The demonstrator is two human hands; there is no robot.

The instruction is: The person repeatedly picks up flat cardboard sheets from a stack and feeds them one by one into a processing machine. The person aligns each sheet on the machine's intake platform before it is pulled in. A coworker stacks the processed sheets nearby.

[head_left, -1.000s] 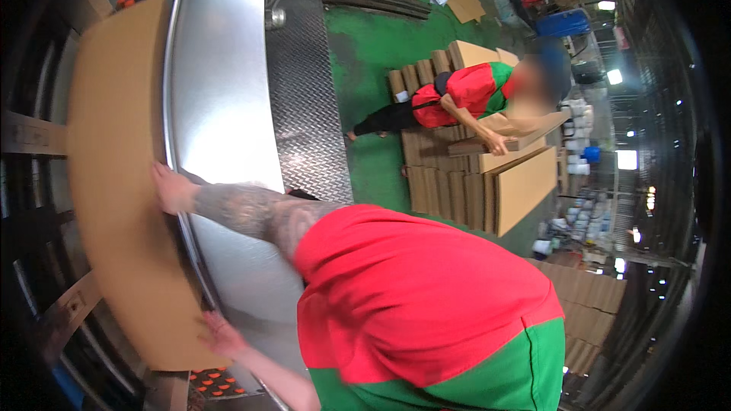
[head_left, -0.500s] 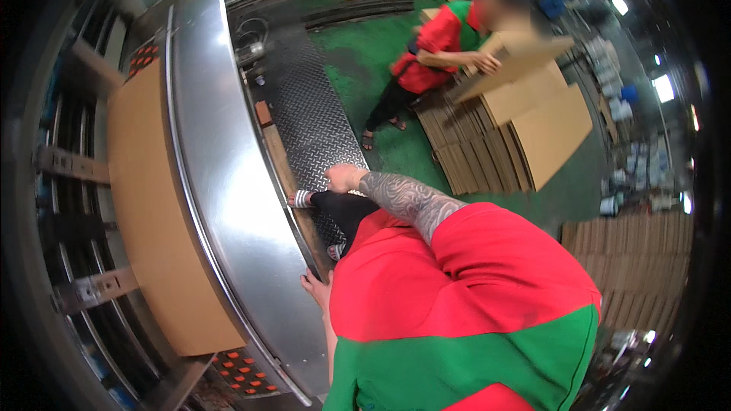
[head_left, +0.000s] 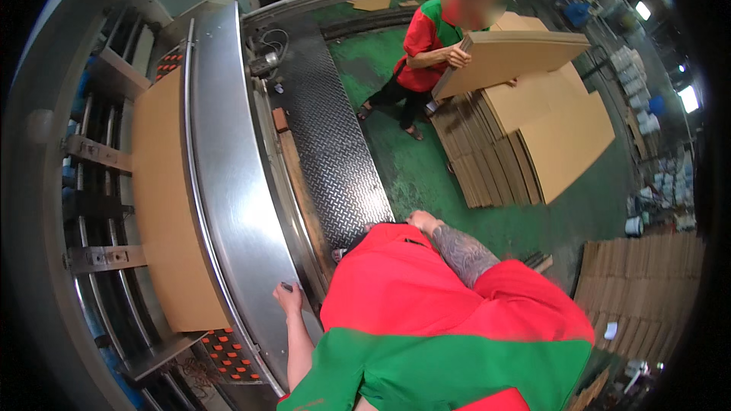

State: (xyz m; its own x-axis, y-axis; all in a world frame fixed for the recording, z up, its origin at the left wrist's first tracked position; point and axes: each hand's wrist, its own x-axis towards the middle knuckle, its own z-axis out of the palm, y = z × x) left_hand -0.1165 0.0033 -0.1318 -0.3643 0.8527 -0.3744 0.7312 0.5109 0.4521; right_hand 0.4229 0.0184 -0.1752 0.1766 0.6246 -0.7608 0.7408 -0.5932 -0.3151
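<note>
My left hand [head_left: 288,301] is closed around a small dark object [head_left: 286,287], too small to identify, over the near end of the long shiny metal table [head_left: 240,183]. Close to my waist, my right hand [head_left: 425,221] is curled, and whatever its fingers may hold is hidden. A large brown cardboard sheet [head_left: 171,213] lies in the machine beyond the table's rail [head_left: 199,183]. Across the floor, a co-worker in red and green grips a thick bundle of cardboard sheets [head_left: 518,65] with both hands, tilted above a cardboard stack [head_left: 487,160].
A diamond-plate metal walkway [head_left: 335,137] runs alongside the table, with a wooden plank [head_left: 301,190] between them. Another tall cardboard stack [head_left: 640,289] stands at the right. Metal brackets [head_left: 106,257] and orange-dotted roller panels [head_left: 228,354] flank the sheet in the machine.
My left hand has moved from the table's edge onto its top, showing the dark object. My right hand has shifted right, toward my waist. The co-worker's cardboard bundle has swung to a different tilt.
</note>
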